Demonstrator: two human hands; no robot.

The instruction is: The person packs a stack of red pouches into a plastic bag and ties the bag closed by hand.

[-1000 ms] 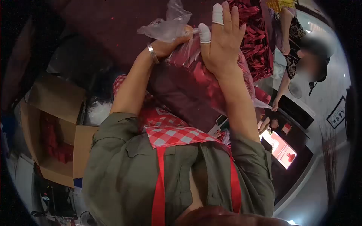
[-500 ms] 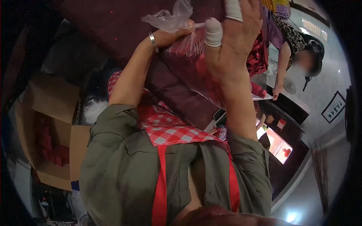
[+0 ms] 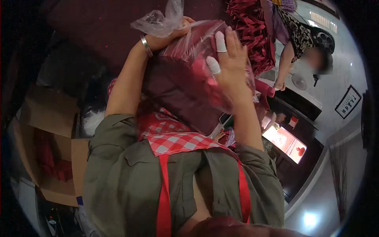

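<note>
A clear plastic bag [image 3: 193, 41] with red contents lies on a dark red surface [image 3: 106, 27]. My left hand [image 3: 171, 38], a silver bracelet at its wrist, is closed around the gathered part of the bag, and loose clear plastic [image 3: 158, 21] puffs out above it. Against the bag's right side rests my right hand [image 3: 233, 65], fingers stretched out. White coverings wrap its thumb and one finger. Red material [image 3: 207, 79] shows blurred beside and below that hand; its kind is unclear.
A pile of shiny dark red strips [image 3: 254, 37] lies to the upper right. Beyond it, another person [image 3: 290, 49] reaches toward a red roll [image 3: 264, 87]. An open cardboard box [image 3: 59, 193] with red pieces stands at left. A lit screen [image 3: 286, 144] is at right.
My right hand has come down from above and now lies on the bag's side. My left hand has shifted slightly left, still holding the bag. More of the red strips shows.
</note>
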